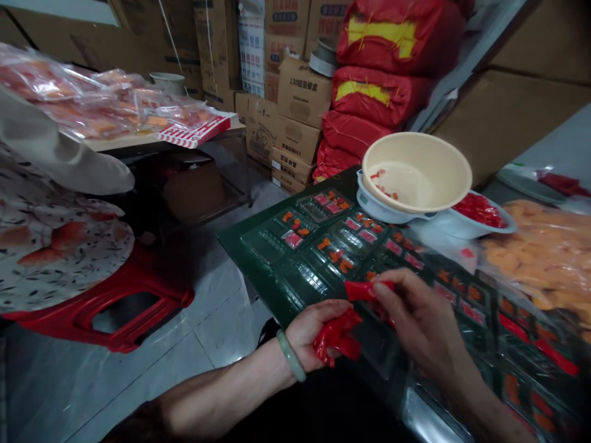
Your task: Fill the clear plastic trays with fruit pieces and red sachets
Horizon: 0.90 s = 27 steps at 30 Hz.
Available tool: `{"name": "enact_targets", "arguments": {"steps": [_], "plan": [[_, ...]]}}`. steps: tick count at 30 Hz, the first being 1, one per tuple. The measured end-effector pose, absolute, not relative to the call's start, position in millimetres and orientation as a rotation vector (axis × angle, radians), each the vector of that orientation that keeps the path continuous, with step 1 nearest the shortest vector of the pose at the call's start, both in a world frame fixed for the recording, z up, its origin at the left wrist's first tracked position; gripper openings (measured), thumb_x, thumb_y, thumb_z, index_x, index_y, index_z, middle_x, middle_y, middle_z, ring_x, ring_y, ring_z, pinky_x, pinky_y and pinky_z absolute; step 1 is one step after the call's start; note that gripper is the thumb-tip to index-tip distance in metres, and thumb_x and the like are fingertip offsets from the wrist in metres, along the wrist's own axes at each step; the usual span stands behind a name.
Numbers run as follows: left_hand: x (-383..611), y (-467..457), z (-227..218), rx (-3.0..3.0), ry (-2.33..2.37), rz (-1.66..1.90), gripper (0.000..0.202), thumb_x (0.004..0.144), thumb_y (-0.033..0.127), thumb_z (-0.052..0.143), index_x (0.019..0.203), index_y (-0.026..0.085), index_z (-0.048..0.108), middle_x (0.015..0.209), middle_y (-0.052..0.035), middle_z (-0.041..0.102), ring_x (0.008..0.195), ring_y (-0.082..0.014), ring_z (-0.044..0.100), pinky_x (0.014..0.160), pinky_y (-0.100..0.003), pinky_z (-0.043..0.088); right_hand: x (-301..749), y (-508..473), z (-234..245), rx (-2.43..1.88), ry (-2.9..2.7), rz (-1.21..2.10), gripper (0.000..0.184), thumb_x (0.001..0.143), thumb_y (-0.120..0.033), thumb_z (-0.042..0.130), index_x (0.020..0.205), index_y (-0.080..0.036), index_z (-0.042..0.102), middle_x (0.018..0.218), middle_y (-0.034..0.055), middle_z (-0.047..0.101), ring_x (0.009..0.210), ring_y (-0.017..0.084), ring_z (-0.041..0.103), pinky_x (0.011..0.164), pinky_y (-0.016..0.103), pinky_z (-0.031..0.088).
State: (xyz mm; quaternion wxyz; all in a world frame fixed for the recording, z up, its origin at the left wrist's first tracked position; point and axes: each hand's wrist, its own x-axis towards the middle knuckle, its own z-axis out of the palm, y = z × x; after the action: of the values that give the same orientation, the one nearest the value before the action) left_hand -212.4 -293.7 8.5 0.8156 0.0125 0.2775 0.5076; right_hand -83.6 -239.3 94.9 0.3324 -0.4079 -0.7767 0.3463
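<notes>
My left hand (310,335), with a pale green bangle (290,355) at its wrist, is closed round several small shiny red packets (338,337) that stick out past the fingers. Over the table's near side, my right hand (415,314) pinches another red packet (362,290) between thumb and fingers. Both hands hover above clear plastic trays (302,277) laid in rows on the dark green table (231,237). Orange pieces (339,255) and small pink-and-white packets (292,239) lie in many tray compartments. Longer red packets (556,357) rest on trays at the right.
A cream basin (418,147) sits on a pale bowl at the table's back. Beside it are a white bowl of red packets (480,209) and a bag of orange pieces (530,246). A person (60,227) sits on a red stool (138,317) at left. Boxes (300,92) stand behind.
</notes>
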Motion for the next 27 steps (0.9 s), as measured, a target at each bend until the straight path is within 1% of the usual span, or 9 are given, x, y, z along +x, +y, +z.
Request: {"name": "enact_targets", "arguments": {"steps": [2,5,7,9,13,16,19,23,27], "plan": [[-218,-300,7,0.030,0.648,1.087,0.020,0.074,0.022,0.063,0.091,0.013,0.058,0.068,-0.0042,0.061,0.041,-0.0116,0.054,0.029,-0.016,0.022,-95,-217,90,-1.123,-1.802,1.307,0.019,0.076,-0.037,0.057,0.074,-0.020,0.049,0.059,-0.0004,0.057,0.047,0.011,0.052,0.043,0.022,0.041],[-228,-310,5,0.001,0.713,1.090,0.024,0.073,0.022,0.064,0.095,0.014,0.057,0.072,-0.0050,0.061,0.045,-0.0127,0.057,0.029,-0.015,0.023,-128,-176,71,-1.097,-1.537,1.784,0.026,0.066,-0.031,0.061,0.069,-0.021,0.037,0.056,-0.0036,0.053,0.044,0.010,0.047,0.040,0.020,0.035],[-236,-317,6,-0.011,0.730,1.122,0.025,0.072,0.022,0.065,0.095,0.014,0.056,0.072,-0.0048,0.060,0.046,-0.0125,0.057,0.030,-0.015,0.024,-158,-154,54,-1.206,-1.587,1.699,0.015,0.071,-0.027,0.050,0.071,-0.022,0.036,0.047,-0.0082,0.041,0.037,0.008,0.036,0.038,0.018,0.026],[-244,-322,9,-0.013,0.756,1.158,0.025,0.073,0.022,0.065,0.094,0.014,0.056,0.069,-0.0038,0.058,0.044,-0.0115,0.055,0.029,-0.015,0.023,-186,-141,41,-1.333,-1.753,1.414,0.009,0.076,-0.027,0.043,0.071,-0.021,0.041,0.044,-0.0078,0.036,0.038,0.008,0.035,0.040,0.020,0.026],[-260,-329,20,-0.012,0.812,1.192,0.018,0.078,0.021,0.058,0.094,0.016,0.052,0.062,-0.0016,0.055,0.035,-0.0079,0.045,0.028,-0.014,0.022,-225,-139,30,-1.478,-2.303,0.768,0.024,0.073,-0.040,0.056,0.066,-0.018,0.055,0.067,0.0052,0.061,0.070,0.019,0.059,0.060,0.027,0.040],[-269,-332,24,-0.005,0.843,1.191,0.015,0.082,0.022,0.051,0.096,0.017,0.050,0.058,-0.0010,0.053,0.033,-0.0068,0.041,0.028,-0.013,0.022,-234,-144,26,-1.494,-2.581,0.432,0.024,0.073,-0.040,0.058,0.080,-0.017,0.062,0.087,0.0117,0.066,0.084,0.025,0.061,0.068,0.032,0.042],[-275,-333,23,0.000,0.860,1.204,0.015,0.083,0.023,0.049,0.097,0.018,0.050,0.056,-0.0005,0.051,0.032,-0.0064,0.040,0.028,-0.012,0.024,-234,-143,20,-1.433,-2.492,0.485,0.026,0.078,-0.041,0.052,0.083,-0.018,0.063,0.084,0.0097,0.066,0.081,0.023,0.061,0.067,0.030,0.042],[-280,-336,25,-0.005,0.894,1.224,0.017,0.084,0.023,0.048,0.099,0.017,0.052,0.058,-0.0012,0.052,0.032,-0.0064,0.040,0.026,-0.012,0.024,-229,-139,25,-1.452,-2.039,0.960,0.039,0.086,-0.042,0.037,0.070,-0.015,0.060,0.057,0.0011,0.056,0.054,0.011,0.052,0.052,0.021,0.038],[-290,-345,27,-0.118,1.075,1.207,0.038,0.080,0.018,0.053,0.117,0.021,0.049,0.073,-0.0055,0.062,0.040,-0.0127,0.054,0.025,-0.015,0.032,-187,-139,42,-1.416,-1.952,0.987,0.028,0.079,-0.037,0.050,0.071,-0.012,0.061,0.049,-0.0046,0.048,0.043,0.005,0.041,0.044,0.016,0.034]]}}
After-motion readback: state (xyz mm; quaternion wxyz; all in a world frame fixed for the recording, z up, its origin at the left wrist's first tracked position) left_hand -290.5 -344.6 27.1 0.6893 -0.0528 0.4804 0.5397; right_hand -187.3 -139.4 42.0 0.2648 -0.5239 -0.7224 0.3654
